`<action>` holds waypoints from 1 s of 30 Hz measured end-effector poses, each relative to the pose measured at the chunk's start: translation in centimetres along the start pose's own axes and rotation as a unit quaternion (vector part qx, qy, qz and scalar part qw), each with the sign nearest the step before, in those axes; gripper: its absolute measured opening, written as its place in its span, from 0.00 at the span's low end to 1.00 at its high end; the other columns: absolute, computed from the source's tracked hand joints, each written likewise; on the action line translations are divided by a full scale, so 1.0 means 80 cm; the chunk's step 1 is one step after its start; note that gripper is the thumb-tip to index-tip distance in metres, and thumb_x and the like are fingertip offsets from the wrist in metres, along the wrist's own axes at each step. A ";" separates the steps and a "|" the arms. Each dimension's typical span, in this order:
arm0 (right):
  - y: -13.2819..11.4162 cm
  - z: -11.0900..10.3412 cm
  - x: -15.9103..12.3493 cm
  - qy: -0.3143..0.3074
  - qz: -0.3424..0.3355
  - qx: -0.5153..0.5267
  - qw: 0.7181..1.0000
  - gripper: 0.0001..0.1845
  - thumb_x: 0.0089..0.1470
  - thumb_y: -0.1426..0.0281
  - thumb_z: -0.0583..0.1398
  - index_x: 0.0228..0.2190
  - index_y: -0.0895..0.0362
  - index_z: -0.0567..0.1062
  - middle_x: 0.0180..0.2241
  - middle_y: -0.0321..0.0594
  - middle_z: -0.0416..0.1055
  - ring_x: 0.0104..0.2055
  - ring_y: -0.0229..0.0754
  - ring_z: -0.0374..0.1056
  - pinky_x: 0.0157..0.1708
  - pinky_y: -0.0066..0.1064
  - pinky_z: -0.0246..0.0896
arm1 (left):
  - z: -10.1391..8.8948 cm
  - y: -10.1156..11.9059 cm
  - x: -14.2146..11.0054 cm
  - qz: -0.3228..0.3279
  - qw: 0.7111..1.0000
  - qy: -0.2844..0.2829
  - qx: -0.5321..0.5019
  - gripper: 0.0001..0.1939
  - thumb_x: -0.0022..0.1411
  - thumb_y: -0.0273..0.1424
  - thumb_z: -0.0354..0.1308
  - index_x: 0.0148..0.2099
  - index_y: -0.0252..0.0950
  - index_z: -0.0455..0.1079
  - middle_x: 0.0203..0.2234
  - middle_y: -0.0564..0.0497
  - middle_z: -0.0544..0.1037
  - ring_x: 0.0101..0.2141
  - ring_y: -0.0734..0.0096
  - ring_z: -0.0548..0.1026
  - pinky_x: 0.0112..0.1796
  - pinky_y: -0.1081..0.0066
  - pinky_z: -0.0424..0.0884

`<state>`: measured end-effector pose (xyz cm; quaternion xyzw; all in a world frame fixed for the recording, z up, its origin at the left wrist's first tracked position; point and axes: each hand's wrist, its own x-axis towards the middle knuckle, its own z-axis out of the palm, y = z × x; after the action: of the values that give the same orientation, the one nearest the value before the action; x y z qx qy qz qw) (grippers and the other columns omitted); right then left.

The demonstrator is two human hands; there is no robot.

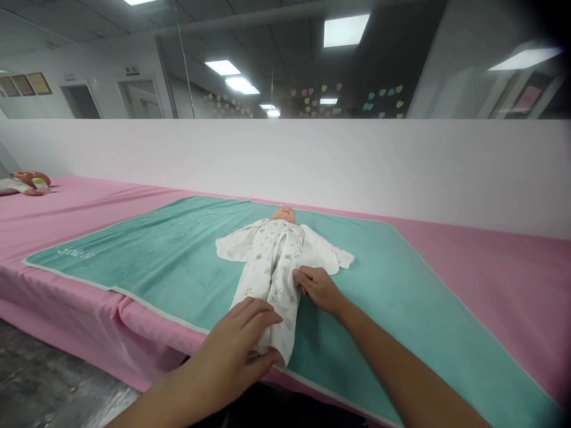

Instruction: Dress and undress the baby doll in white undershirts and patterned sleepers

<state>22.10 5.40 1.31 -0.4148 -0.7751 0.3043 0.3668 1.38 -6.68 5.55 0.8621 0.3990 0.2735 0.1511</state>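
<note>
Head view, gown [261, 261], white lettering [77, 252] unclear

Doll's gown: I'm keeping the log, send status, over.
Left hand open at foot of printed gown; right hand curled at its side edge. Doll face-up on teal blanket. Left hand hides some hem.

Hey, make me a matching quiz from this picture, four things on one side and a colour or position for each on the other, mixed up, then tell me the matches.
Things:
1. Gown
2. Mat
3. Left hand
4. Right hand

Descriptions:
A. At the gown's side edge, fingers curled in
B. Teal with a pale border, spread over the pink sheet
C. At the gown's lower end, thumb and fingers apart
D. White with small printed figures

Pairs: 1-D, 2-B, 3-C, 4-A.
</note>
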 end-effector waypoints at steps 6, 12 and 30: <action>0.002 -0.009 0.005 0.169 -0.023 -0.017 0.985 0.17 0.57 0.59 0.49 0.26 0.56 0.68 0.29 0.36 0.69 0.32 0.37 0.63 0.32 0.28 0.58 | 0.018 -0.004 -0.001 0.122 0.985 0.007 0.125 0.08 0.59 0.23 0.47 0.36 0.37 0.66 0.30 0.49 0.69 0.32 0.68 0.65 0.33 0.68 0.64; 0.001 -0.001 0.004 0.073 -0.099 -0.063 0.990 0.19 0.55 0.60 0.51 0.47 0.52 0.68 0.55 0.39 0.59 0.59 0.44 0.52 0.56 0.42 0.49 | 0.032 -0.003 -0.005 0.170 0.979 -0.023 0.105 0.10 0.57 0.21 0.46 0.38 0.37 0.65 0.30 0.49 0.71 0.30 0.69 0.66 0.32 0.67 0.64; 0.046 -0.034 0.021 0.238 0.068 -0.029 0.969 0.20 0.51 0.56 0.52 0.41 0.54 0.72 0.46 0.41 0.68 0.48 0.45 0.63 0.48 0.37 0.57 | -0.040 -0.178 0.153 -0.170 0.953 0.241 0.071 0.14 0.55 0.32 0.51 0.45 0.37 0.65 0.44 0.48 0.69 0.45 0.62 0.66 0.43 0.65 0.65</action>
<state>25.22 9.03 0.48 -0.5373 -0.6444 0.1985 0.5066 -2.61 11.93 5.57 0.6988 0.5823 0.4142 0.0330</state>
